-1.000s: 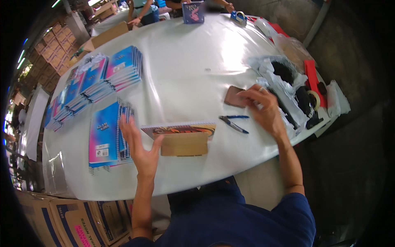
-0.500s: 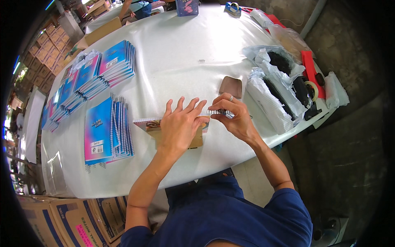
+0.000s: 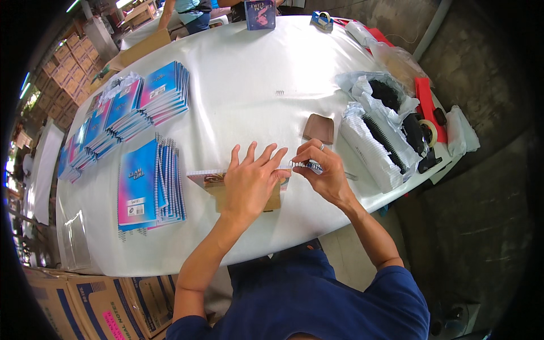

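My left hand (image 3: 252,181) lies over a notebook (image 3: 204,174) near the front edge of the table, its fingers spread and its thumb at the notebook's right end. Below that hand shows a tan, cardboard-coloured face (image 3: 273,203); whether it belongs to the notebook I cannot tell. My right hand (image 3: 328,175) pinches a dark spiral binding wire (image 3: 309,165) between thumb and fingers, beside the notebook's right end. My fingers partly cover the wire. Just beyond the right hand lies a brown, flat-looking piece (image 3: 318,128).
Blue-and-pink notebooks stand in stacks (image 3: 164,85) at the far left, with a nearer stack (image 3: 139,184) of wire-bound ones. White wrapping (image 3: 371,150) holds black coils (image 3: 384,141) at the right. A tape dispenser (image 3: 322,21) stands at the back; cartons (image 3: 102,300) sit below left.
The wire in my right hand has shifted slightly and sits further inside the fingers. My left hand stays spread over the notebook. The whole view has moved a little.
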The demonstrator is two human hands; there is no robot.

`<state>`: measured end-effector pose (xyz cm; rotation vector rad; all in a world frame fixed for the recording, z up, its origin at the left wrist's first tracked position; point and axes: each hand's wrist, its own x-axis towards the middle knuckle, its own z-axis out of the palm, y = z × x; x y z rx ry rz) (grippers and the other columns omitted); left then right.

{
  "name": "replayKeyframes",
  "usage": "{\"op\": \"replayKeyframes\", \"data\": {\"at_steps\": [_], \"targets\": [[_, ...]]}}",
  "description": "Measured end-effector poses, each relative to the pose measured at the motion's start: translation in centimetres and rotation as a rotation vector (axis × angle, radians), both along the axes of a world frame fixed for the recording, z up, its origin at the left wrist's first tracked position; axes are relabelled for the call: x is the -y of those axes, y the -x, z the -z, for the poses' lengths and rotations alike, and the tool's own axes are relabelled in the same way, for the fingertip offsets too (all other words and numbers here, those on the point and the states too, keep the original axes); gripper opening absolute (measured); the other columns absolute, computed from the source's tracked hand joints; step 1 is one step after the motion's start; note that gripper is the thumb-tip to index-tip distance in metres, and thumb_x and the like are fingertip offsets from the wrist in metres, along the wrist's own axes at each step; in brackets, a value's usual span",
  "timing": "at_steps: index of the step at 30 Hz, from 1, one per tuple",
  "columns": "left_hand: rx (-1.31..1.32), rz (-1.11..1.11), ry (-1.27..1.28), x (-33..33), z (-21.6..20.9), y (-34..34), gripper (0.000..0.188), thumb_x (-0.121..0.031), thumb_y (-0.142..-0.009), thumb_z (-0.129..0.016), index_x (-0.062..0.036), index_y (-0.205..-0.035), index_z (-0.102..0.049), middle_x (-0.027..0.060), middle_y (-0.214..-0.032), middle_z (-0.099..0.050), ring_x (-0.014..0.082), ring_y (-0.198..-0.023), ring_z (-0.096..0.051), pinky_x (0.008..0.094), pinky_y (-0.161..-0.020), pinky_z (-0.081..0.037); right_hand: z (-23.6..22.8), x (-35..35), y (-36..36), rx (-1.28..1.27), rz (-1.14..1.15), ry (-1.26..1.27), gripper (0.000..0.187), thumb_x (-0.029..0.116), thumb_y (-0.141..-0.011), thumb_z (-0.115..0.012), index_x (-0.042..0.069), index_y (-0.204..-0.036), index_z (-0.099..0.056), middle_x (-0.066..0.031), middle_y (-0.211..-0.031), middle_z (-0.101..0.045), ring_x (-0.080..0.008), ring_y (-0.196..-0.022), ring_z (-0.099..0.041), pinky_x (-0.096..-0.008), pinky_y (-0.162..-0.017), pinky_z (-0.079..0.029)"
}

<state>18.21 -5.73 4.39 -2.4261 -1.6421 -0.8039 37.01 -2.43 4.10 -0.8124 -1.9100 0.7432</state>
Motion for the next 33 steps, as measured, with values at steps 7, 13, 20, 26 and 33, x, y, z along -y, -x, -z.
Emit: {"op": "replayKeyframes", "data": {"at_steps": [7,13,20,26,33], "targets": [[-0.013,-0.023,-0.016,-0.1,-0.1,-0.2,0.049,-0.035,-0.081,-0.069,-0.0206,-0.127,-0.062,0.0012,-0.126,-0.063,0.0326,-0.119,-0.056,0.054,-0.106,-0.031,0.1,0.3,-0.2,0.024,-0.015,-0.045,0.024,-0.01,-0.075,-0.069,0.003,-0.093,-0.063,-0.0082,-0.096,-0.059,-0.0249,-0.085,-0.061,-0.0349,-0.07,-0.049],[-0.029,-0.032,-0.008,0.2,0.1,0.0,0.05,-0.031,-0.08,-0.07,-0.0214,-0.128,-0.061,0.0012,-0.127,-0.063,0.0321,-0.121,-0.055,0.0534,-0.106,-0.032,-1.3,1.6,-0.4,0.296,0.035,-0.269,0.028,-0.008,-0.076,-0.069,0.003,-0.101,-0.063,-0.0105,-0.101,-0.058,-0.0301,-0.088,-0.061,-0.0385,-0.073,-0.051],[0.001,-0.037,-0.009,-0.1,0.0,-0.2,0.044,-0.038,-0.085,-0.065,-0.0188,-0.125,-0.063,0.0016,-0.125,-0.062,0.0336,-0.116,-0.057,0.0535,-0.105,-0.034,-0.6,0.9,-0.8,0.235,-0.034,-0.215,0.035,-0.008,-0.076,-0.068,0.002,-0.108,-0.058,-0.0132,-0.105,-0.057,-0.0308,-0.096,-0.058,-0.0382,-0.076,-0.052],[-0.032,-0.051,0.026,-0.1,-0.2,-0.2,0.048,-0.037,-0.082,-0.067,-0.0229,-0.128,-0.061,0.0002,-0.128,-0.062,0.0321,-0.12,-0.055,0.0526,-0.104,-0.036,-0.5,0.1,-0.4,0.26,-0.022,-0.305,0.025,-0.007,-0.08,-0.066,0.001,-0.102,-0.057,-0.0122,-0.102,-0.058,-0.0285,-0.086,-0.06,-0.0377,-0.072,-0.051],[-0.015,-0.06,0.022,0.0,-0.1,-0.3,0.046,-0.037,-0.082,-0.067,-0.0225,-0.126,-0.062,-0.0003,-0.128,-0.062,0.0318,-0.12,-0.055,0.0524,-0.104,-0.037,-0.8,1.2,-0.2,0.164,-0.028,0.038,0.024,-0.007,-0.081,-0.066,0.001,-0.102,-0.058,-0.0107,-0.091,-0.06,-0.0235,-0.08,-0.061,-0.0343,-0.069,-0.05]]}}
